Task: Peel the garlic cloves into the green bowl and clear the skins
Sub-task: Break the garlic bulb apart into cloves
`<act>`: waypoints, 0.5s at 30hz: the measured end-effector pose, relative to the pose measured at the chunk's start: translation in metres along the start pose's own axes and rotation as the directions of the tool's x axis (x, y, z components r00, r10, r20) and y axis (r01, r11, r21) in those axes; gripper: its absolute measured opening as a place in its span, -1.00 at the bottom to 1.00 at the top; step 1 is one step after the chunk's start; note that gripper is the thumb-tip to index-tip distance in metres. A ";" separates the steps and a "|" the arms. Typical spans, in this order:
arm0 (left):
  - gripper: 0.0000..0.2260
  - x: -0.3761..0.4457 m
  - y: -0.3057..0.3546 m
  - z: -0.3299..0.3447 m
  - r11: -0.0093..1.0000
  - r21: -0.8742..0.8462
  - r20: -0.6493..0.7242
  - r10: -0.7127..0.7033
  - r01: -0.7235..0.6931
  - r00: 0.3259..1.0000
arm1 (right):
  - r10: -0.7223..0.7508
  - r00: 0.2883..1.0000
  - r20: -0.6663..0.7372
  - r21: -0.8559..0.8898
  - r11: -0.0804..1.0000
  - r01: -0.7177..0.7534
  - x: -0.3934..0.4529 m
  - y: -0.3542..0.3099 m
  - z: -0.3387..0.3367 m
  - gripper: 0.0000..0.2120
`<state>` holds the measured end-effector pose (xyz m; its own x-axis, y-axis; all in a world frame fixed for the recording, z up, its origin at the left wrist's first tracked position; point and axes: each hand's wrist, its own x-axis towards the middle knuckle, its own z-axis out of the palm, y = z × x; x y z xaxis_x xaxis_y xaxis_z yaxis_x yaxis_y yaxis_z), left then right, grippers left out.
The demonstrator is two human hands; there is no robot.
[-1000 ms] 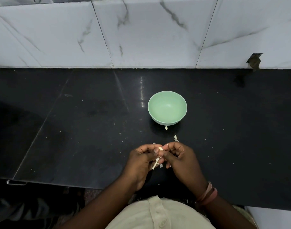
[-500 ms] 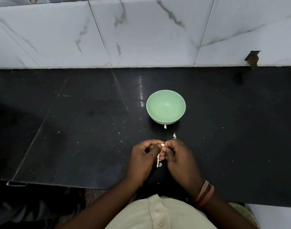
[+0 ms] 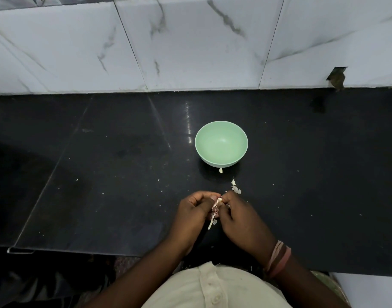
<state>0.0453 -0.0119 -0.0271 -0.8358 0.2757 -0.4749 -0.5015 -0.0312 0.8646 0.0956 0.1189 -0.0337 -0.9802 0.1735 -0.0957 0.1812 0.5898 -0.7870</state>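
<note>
1. The garlic clove sits low in the centre of the frame, pinched between both hands just above the counter; only a pale sliver of it shows between the fingertips.
2. A strip of skin dangles from the clove, hanging down between the two hands.
3. The left hand has its fingers curled round the clove from the left side, knuckles up.
4. The right hand meets it from the right, fingers curled and thumb tip pressed at the top of the clove.
5. The right wrist wears a few bands, pink and brown.
6. Loose skins lie on the counter just above the right hand.
7. One more small pale scrap lies right against the near foot of the bowl.
8. The green bowl stands upright in the middle of the frame, beyond the hands and apart from them; its inside shows only bare green.
9. The black counter is dotted with tiny pale flecks.
10. A white marbled tile wall fills the upper part of the frame.
11. A pale buttoned shirt shows at the bottom edge.
</note>
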 end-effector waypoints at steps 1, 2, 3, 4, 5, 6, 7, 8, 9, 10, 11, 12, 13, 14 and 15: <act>-0.90 0.000 0.000 0.001 0.999 0.029 0.018 0.021 -0.022 1.000 | -0.021 1.000 0.005 -0.036 0.999 0.022 0.000 -0.002 -0.002 -0.91; -0.92 -0.001 0.000 0.001 0.998 0.047 0.031 0.042 -0.043 0.999 | -0.039 0.999 0.017 -0.075 0.996 0.041 0.000 -0.003 -0.004 -0.90; -0.93 -0.001 0.001 0.000 0.997 0.051 0.036 0.053 -0.055 0.998 | -0.057 0.998 0.033 -0.109 0.992 0.061 0.000 -0.004 -0.006 -0.90; -0.93 -0.001 0.002 -0.001 0.997 0.047 0.034 0.053 -0.055 0.998 | -0.068 0.996 0.053 -0.139 0.987 0.075 0.001 -0.005 -0.006 -0.90; -0.93 0.000 0.002 -0.002 0.998 0.046 0.026 0.049 -0.051 0.998 | -0.076 0.994 0.072 -0.164 0.983 0.087 0.001 -0.006 -0.006 -0.90; -0.93 0.001 0.002 -0.003 0.998 0.052 0.011 0.047 -0.047 0.999 | -0.074 0.994 0.086 -0.181 0.980 0.088 0.001 -0.007 -0.005 -0.90; -0.91 0.002 0.001 -0.003 0.997 0.064 -0.006 0.046 -0.045 0.999 | -0.070 0.993 0.094 -0.187 0.979 0.087 0.001 -0.008 -0.003 -0.89; -0.89 0.003 0.001 -0.002 0.996 0.073 -0.021 0.043 -0.041 0.999 | -0.058 0.993 0.103 -0.186 0.980 0.076 0.001 -0.009 -0.001 -0.89; -0.88 0.003 0.000 -0.002 0.997 0.073 -0.030 0.032 -0.030 0.999 | -0.041 0.993 0.114 -0.182 0.981 0.061 0.002 -0.008 0.001 -0.89; -0.88 0.004 0.000 -0.002 0.998 0.061 -0.033 0.014 -0.012 0.999 | -0.023 0.993 0.119 -0.174 0.984 0.044 0.002 -0.008 0.002 -0.90; -0.88 0.004 0.000 -0.002 0.999 0.040 -0.032 -0.010 0.012 0.999 | -0.007 0.993 0.117 -0.151 0.988 0.025 0.002 -0.007 0.002 -0.90; -0.89 0.005 -0.001 -0.002 0.999 0.017 -0.029 -0.038 0.039 0.999 | 0.015 0.994 0.111 -0.105 0.994 -0.003 0.003 -0.006 0.000 -0.89; -0.89 0.005 -0.001 -0.002 0.998 -0.012 -0.027 -0.066 0.065 0.997 | 0.048 0.993 0.111 -0.037 0.998 -0.045 0.002 -0.006 -0.002 -0.88; -0.88 0.005 -0.002 -0.003 0.995 -0.046 -0.024 -0.090 0.088 0.996 | 0.092 0.988 0.121 0.042 0.994 -0.097 0.002 -0.007 -0.004 -0.86; -0.87 0.005 -0.002 -0.003 0.990 -0.084 -0.021 -0.112 0.110 0.993 | 0.140 0.980 0.139 0.127 0.979 -0.158 0.002 -0.009 -0.006 -0.85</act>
<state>0.0412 -0.0130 -0.0313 -0.7786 0.2571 -0.5724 -0.6076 -0.0811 0.7901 0.0926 0.1189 -0.0234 -0.9467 0.1428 -0.2886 0.3218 0.4503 -0.8328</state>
